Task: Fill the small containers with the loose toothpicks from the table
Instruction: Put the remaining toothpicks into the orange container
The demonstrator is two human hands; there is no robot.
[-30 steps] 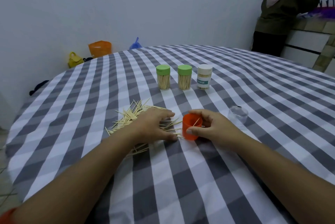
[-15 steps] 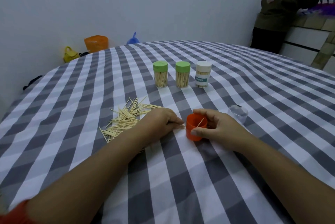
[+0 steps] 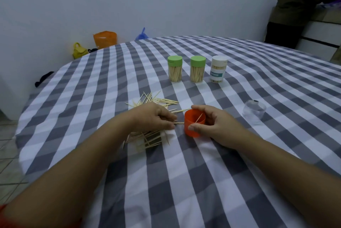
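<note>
Orange cup (image 3: 194, 124) gripped by right hand (image 3: 215, 126); left hand (image 3: 154, 118) at its nine o'clock pinches loose toothpicks (image 3: 147, 138).

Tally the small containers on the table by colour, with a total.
Green-lidded jars: 2
White-lidded jar: 1
Orange cup: 1
Clear cup: 1
Total: 5

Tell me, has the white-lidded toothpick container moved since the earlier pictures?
No. The white-lidded toothpick container stands upright at the right end of the row, with the same small gap to the neighbouring green-lidded container as before.
</note>
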